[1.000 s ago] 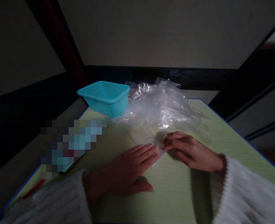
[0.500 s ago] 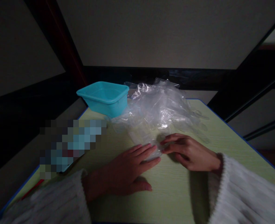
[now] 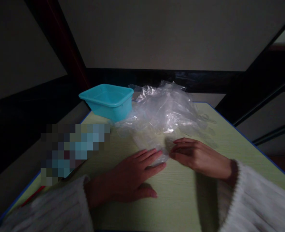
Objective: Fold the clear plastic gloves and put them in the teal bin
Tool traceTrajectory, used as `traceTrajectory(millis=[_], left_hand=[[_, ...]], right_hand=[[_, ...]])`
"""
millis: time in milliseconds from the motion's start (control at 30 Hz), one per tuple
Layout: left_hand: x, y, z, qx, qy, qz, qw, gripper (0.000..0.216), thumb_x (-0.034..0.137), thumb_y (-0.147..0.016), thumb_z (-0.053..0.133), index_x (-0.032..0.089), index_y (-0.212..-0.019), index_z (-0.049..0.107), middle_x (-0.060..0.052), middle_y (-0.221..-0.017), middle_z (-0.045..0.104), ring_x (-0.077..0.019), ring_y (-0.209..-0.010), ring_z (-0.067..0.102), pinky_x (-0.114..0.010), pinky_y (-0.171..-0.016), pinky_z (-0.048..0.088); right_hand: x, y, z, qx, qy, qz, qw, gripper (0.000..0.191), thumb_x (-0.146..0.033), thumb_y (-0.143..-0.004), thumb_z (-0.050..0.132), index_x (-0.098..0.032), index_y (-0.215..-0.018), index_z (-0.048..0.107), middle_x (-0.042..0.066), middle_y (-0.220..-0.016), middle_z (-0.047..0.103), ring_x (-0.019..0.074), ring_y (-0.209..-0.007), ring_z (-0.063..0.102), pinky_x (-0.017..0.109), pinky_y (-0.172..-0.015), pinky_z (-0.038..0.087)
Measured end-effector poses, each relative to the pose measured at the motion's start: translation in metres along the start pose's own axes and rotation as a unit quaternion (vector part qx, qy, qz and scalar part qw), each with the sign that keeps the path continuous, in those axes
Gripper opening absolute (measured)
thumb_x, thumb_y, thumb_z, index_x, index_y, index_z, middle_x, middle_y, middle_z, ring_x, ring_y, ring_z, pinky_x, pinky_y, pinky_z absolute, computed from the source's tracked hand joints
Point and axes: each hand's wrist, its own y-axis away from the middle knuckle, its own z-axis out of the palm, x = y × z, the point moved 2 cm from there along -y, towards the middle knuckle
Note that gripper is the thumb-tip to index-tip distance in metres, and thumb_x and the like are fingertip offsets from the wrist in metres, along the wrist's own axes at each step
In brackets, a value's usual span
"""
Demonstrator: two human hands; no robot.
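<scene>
Center of frame: your pile of clear plastic gloves (image 3: 167, 106) on the table (image 3: 181, 203). Colorless, thin, see-through film, heavily crumpled; hard white glints at the pile's upper left and center, milky gray where layers stack. Rounded, finger-like lobes fan out flat at its right edge. One flatter piece (image 3: 146, 138) runs from the pile's near side down to your fingertips, pale and wrinkled, table color showing through. Its outline is hard to separate from the rest.

Your left hand (image 3: 132, 177), lower center: palm down, unclenched, fingers extended, thumb out to the side, fingertips resting on the near end of that piece. Your right hand (image 3: 197, 158), right of center: fingers bent inward, tips at the piece's right side. Can't tell if you're pinching film there; the fingers hide it.

Light blue plastic tub (image 3: 120, 112) sits upright just left of the pile, upper left of center. Left side: pixelated patch (image 3: 84, 141), contents unreadable, with a thin red stick (image 3: 33, 196) below it. Table edge is blue.
</scene>
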Motion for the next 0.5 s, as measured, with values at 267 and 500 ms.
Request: traceTrajectory(millis=[267, 500], left_hand=[[-0.0007, 0.0005, 0.001, -0.012, -0.014, -0.004, 1.0, 0.068, 0.053, -0.085, 0.048, 0.012, -0.138, 0.035, -0.019, -0.146, 0.028, -0.0306, -0.136, 0.021, -0.047, -0.11, 0.021], [-0.001, 0.0005, 0.0021, -0.015, -0.019, -0.009, 1.0, 0.069, 0.054, -0.085, 0.049, 0.012, -0.138, 0.036, -0.019, -0.147, 0.026, -0.0309, -0.137, 0.02, -0.046, -0.11, 0.02]], right_hand=[[-0.0063, -0.0039, 0.0001, 0.009, 0.094, -0.058, 0.994, 0.034, -0.006, -0.091, 0.035, -0.014, -0.071, 0.062, 0.009, -0.074, 0.068, 0.0194, -0.071, 0.063, 0.035, -0.074, 0.053], [-0.0082, -0.0043, 0.003, 0.02, 0.111, -0.071, 0.991, 0.033, -0.006, -0.091, 0.037, -0.014, -0.069, 0.061, 0.009, -0.07, 0.065, 0.0195, -0.069, 0.061, 0.033, -0.069, 0.053]])
